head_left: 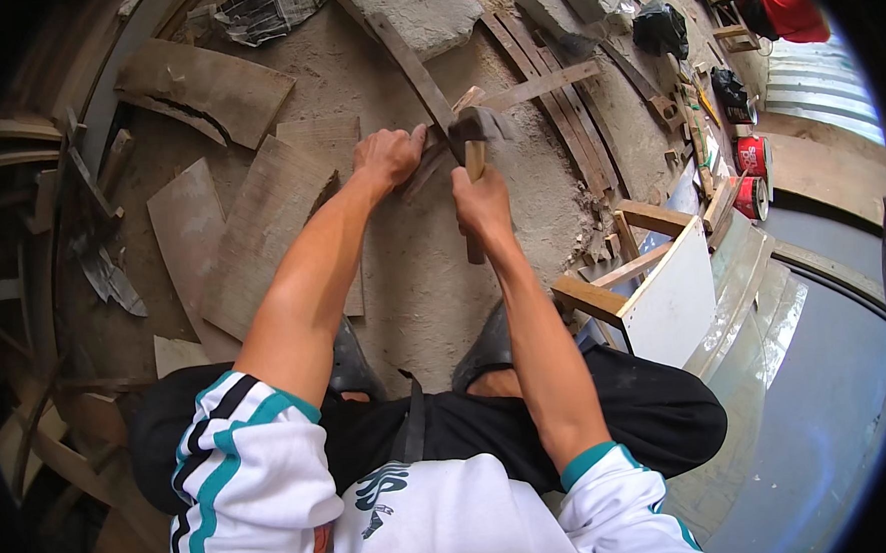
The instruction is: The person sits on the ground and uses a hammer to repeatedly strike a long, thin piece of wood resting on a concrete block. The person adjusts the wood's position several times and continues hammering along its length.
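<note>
Sandy ground (413, 278) littered with wood scraps. Left hand (389, 157) presses a thin wooden strip (427, 167) to the dirt; right hand (481, 202) grips a hammer (474, 135) poised just beside those fingers. A glancing blow could likely strike them.

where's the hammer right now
In the head view the hammer is just above centre, gripped by the right hand, its head on the wood strip that the left hand holds on the sandy ground.
</note>
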The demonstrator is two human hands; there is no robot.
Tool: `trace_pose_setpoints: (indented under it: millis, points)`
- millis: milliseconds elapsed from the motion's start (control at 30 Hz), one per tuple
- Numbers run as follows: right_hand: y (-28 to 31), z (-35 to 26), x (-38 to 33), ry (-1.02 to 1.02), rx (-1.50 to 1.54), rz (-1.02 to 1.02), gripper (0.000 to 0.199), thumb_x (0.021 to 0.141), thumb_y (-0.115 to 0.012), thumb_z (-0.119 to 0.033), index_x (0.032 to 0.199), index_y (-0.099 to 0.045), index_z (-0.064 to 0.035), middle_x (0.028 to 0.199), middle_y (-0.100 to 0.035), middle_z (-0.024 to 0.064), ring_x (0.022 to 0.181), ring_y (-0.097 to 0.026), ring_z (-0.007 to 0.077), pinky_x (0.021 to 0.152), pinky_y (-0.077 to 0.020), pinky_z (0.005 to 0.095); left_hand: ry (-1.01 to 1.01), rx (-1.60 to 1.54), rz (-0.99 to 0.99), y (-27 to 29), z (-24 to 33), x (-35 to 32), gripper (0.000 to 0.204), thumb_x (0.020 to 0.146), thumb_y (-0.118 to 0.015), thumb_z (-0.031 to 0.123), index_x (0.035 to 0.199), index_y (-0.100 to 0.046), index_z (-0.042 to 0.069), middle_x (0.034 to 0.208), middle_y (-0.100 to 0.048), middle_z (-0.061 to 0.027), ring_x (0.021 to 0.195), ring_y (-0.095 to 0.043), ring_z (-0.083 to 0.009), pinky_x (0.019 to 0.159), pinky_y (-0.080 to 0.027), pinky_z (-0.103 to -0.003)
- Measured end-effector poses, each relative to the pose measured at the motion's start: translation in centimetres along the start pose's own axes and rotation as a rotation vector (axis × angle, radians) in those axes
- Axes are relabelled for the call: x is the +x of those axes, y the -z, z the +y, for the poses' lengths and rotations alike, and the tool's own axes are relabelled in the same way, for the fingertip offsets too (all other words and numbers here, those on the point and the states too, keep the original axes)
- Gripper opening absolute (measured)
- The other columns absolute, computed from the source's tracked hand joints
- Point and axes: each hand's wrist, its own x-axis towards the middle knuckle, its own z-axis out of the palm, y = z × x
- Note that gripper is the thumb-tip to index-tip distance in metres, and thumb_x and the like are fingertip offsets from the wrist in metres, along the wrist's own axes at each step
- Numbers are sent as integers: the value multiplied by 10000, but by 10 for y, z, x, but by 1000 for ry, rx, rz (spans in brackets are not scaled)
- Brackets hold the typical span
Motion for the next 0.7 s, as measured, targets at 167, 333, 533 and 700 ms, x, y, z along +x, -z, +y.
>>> trace_pose_setpoints:
  millis: [167, 333, 533, 700]
  points:
    - [33, -62, -9, 180, 153, 97, 250, 870, -583, -218, 831, -604, 28, 690, -619, 270, 668, -652, 432, 618, -492, 472, 22, -15, -1, 5, -8, -1, 698, 1009, -282, 542, 979, -747, 22, 1016, -693, -263, 1001, -658, -432, 893, -505, -492]
    - [12, -45, -18, 113, 47, 77, 285, 854, -596, -247, 874, -604, 37, 704, -646, 242, 602, -648, 421, 597, -519, 462, 33, -6, -11, 6, -3, -1, 697, 1012, -275, 527, 993, -742, 10, 1029, -687, -274, 1016, -655, -432, 906, -501, -486]
    - [27, -56, -11, 13, 113, -58, 272, 835, -583, -234, 868, -615, 34, 718, -651, 234, 724, -679, 370, 720, -516, 449, 34, -14, -9, 6, -9, 0, 699, 1013, -275, 522, 993, -739, -1, 1031, -683, -282, 1024, -651, -437, 918, -496, -483]
    - [11, -34, -10, 21, 131, -11, 247, 861, -583, -213, 767, -570, 15, 525, -548, 71, 402, -552, 187, 396, -451, 343, 8, -43, 14, 4, -9, -1, 741, 1013, -266, 533, 948, -722, -47, 989, -668, -319, 1003, -637, -478, 910, -487, -515]
